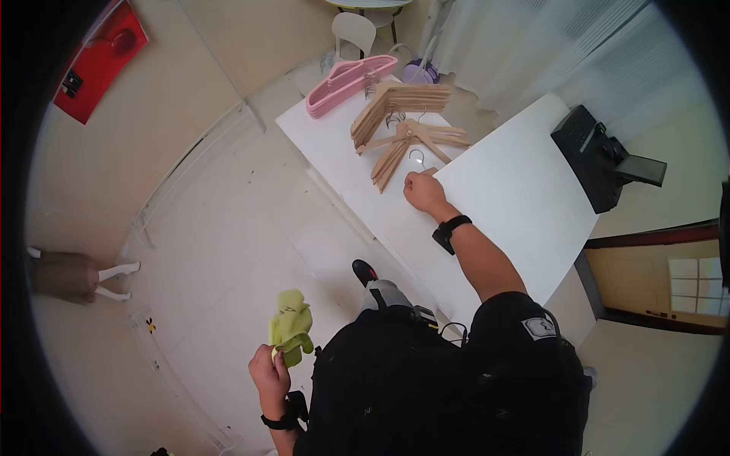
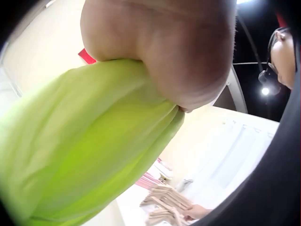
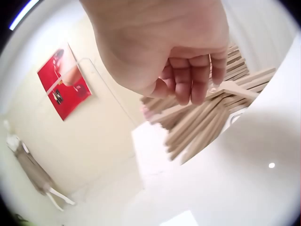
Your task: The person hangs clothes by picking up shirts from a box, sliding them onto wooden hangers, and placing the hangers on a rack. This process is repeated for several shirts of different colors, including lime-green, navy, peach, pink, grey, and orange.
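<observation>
Left grip (image 1: pixel 268 371) is closed round a bunched lime-green cloth (image 1: pixel 290 325), held low beside the person's hip, above the floor. The cloth's long axis runs forward from the fist, away from the body. Right grip (image 1: pixel 423 190), its fingers (image 3: pixel 190 80) curled, clasps the near end of a pale wooden clothes hanger (image 1: pixel 389 162) lying on the white counter (image 1: pixel 517 197). That hanger's arms slant away toward a stack of pink plastic hangers (image 1: pixel 346 82) at the counter's far end.
</observation>
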Available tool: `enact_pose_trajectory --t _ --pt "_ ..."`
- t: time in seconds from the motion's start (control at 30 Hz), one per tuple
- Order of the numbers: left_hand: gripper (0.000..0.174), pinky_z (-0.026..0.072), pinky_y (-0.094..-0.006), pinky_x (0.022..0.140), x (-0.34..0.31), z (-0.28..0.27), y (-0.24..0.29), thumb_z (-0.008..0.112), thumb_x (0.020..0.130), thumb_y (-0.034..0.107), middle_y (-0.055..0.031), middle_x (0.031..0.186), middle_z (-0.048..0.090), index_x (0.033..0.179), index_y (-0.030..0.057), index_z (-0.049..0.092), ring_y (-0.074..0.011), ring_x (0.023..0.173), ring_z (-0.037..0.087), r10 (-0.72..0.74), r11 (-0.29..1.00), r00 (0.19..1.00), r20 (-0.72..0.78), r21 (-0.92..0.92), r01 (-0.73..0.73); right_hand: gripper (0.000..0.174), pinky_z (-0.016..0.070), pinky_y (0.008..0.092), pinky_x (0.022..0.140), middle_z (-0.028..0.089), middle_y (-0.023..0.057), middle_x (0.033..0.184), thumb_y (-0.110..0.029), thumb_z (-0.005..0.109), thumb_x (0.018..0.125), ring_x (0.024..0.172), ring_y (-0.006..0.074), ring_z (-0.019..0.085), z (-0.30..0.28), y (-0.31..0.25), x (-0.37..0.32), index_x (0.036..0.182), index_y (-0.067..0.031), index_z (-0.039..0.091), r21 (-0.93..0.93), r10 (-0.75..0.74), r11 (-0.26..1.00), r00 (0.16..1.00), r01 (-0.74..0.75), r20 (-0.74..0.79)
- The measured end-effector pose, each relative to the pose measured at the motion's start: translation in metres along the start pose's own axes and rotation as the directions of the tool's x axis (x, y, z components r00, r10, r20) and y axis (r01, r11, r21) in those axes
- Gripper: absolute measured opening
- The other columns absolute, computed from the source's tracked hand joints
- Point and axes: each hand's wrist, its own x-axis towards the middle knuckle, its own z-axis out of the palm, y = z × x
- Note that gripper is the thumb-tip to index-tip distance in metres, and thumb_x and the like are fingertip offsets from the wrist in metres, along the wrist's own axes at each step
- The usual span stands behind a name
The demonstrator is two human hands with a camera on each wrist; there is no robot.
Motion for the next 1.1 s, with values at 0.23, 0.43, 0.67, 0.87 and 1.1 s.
enact_pose_trajectory --t 0.23,0.43,0.67,0.87,1.1 --pt "0.009 0.0398 -0.0380 0.052 0.059 0.013 -0.001 0.051 0.085 0.005 -0.0162 0.066 0.050 0.081 -0.0015 0.056 -0.0353 0.058 0.051 -0.231 0.972 0.967 -0.109 0.007 0.233 0.024 0.0511 0.0388 0.078 0.066 0.0138 0.101 -0.016 0.057 0.076 0.094 0.0284 0.063 0.048 0.060 0.132 0.095 -0.0053 0.066 -0.349 0.276 0.918 0.935 -0.189 0.222" --pt "0.015 0.0383 -0.0383 0.052 0.084 0.013 0.002 0.048 0.088 0.010 -0.0166 0.065 0.049 0.079 -0.0014 0.054 -0.0342 0.057 0.050 -0.293 0.955 0.949 -0.119 0.018 0.297 0.032 0.0459 0.0459 0.083 0.063 0.0132 0.113 -0.021 0.056 0.079 0.103 0.0285 0.061 0.105 0.092 0.166 0.107 -0.0081 0.066 -0.327 0.450 0.882 0.817 -0.341 0.362" --pt "0.018 0.0370 -0.0368 0.052 0.093 0.017 0.005 0.047 0.090 0.012 -0.0161 0.065 0.049 0.078 -0.0013 0.051 -0.0324 0.057 0.048 -0.341 0.940 0.933 -0.112 -0.016 0.341 0.035 0.0364 0.0561 0.081 0.059 0.0118 0.116 -0.023 0.046 0.086 0.109 0.0278 0.053 0.142 0.095 0.166 0.112 -0.0078 0.063 -0.633 0.525 0.714 0.827 -0.299 0.201" --pt "0.014 0.0407 -0.0388 0.052 0.101 0.020 0.001 0.050 0.087 0.009 -0.0159 0.067 0.052 0.080 -0.0006 0.056 -0.0349 0.058 0.053 -0.288 0.957 0.953 -0.092 0.017 0.290 0.030 0.0349 0.0538 0.091 0.060 0.0068 0.110 -0.026 0.049 0.087 0.103 0.0287 0.054 0.141 0.100 0.174 0.109 -0.0114 0.064 -0.561 0.484 0.802 0.773 -0.204 0.410" --pt "0.015 0.0406 -0.0397 0.052 0.103 0.020 -0.013 0.050 0.088 0.010 -0.0162 0.067 0.052 0.079 -0.0005 0.056 -0.0361 0.059 0.052 -0.220 0.974 0.972 -0.078 0.028 0.223 0.027 0.0529 0.0370 0.074 0.067 0.0188 0.089 -0.024 0.061 0.069 0.082 0.0244 0.067 0.094 0.073 0.166 0.080 -0.0003 0.067 -0.104 0.349 0.937 0.881 -0.334 0.319"
